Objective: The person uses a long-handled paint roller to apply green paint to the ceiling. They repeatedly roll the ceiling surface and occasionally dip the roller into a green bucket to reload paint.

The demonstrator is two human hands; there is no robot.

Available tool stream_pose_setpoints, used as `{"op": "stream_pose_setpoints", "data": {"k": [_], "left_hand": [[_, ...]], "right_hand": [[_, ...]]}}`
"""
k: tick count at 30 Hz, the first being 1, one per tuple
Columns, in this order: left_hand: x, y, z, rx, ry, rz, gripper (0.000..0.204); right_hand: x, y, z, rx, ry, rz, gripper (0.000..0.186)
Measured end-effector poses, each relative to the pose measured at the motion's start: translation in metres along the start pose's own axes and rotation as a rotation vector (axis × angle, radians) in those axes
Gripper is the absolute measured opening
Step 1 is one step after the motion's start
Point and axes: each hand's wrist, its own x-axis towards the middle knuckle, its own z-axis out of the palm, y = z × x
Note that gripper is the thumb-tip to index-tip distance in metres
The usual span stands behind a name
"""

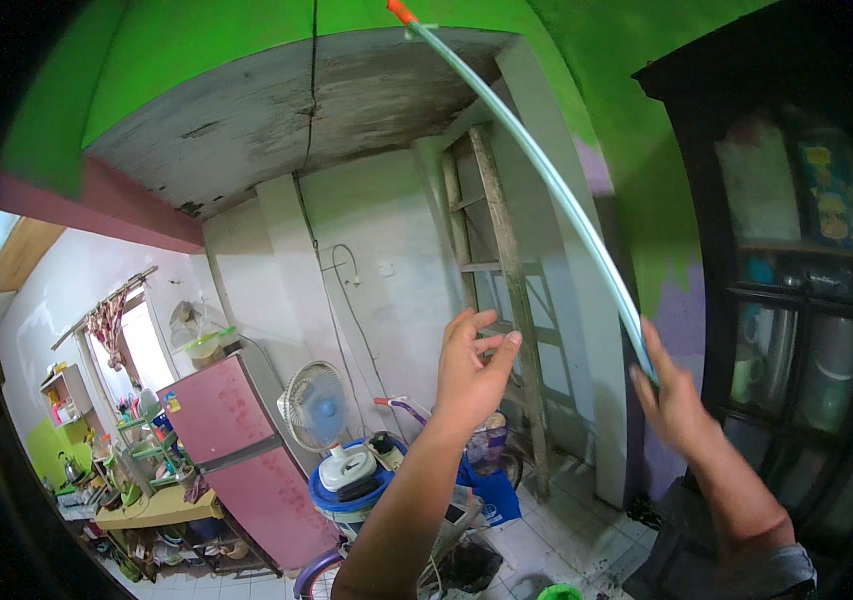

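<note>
My right hand [679, 412] is closed around the lower end of a long, pale blue pole [557, 180]. The pole slants up and to the left, and its orange tip [402, 10] reaches the top edge of the picture, against the green wall. What lies past that tip is out of view. My left hand [475, 372] is raised to the left of the pole and apart from it. Its fingers are loosely bent and spread, with nothing in them.
A wooden ladder [505, 230] leans against the back wall. Left of my forearm are a fan [317, 405], a blue tub [332, 497] and a pink fridge [257, 465]. A dark glass-fronted cabinet [692, 150] stands close on the right. A dark cable [314, 90] hangs from above.
</note>
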Motion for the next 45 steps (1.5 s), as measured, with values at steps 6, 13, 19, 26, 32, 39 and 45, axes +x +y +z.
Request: {"op": "stream_pose_setpoints", "data": {"k": [6,13,19,26,32,39,45], "left_hand": [[0.017,-0.003,0.053,-0.22,-0.199,-0.156,0.056],[0.028,-0.016,0.106,-0.511,-0.411,-0.318,0.044],[0.015,-0.009,0.135,-0.671,-0.36,-0.383,0.029],[-0.015,-0.032,0.138,-0.586,-0.414,-0.395,0.018],[-0.016,-0.032,0.123,-0.627,-0.413,-0.374,0.018],[-0.013,-0.03,0.099,-0.599,-0.442,-0.355,0.019],[-0.015,-0.033,0.085,-0.601,-0.404,-0.363,0.023]], "right_hand": [[-0.148,0.028,-0.022,-0.119,-0.105,0.079,0.075],[-0.272,0.047,-0.027,-0.158,-0.316,0.187,0.082],[-0.306,0.04,-0.034,-0.149,-0.318,0.285,0.077],[-0.337,0.047,-0.018,-0.006,-0.258,0.308,0.066],[-0.344,0.045,-0.006,-0.014,-0.315,0.341,0.064],[-0.342,0.043,0.011,0.026,-0.334,0.299,0.066],[-0.347,0.045,0.022,-0.004,-0.364,0.308,0.067]]}}
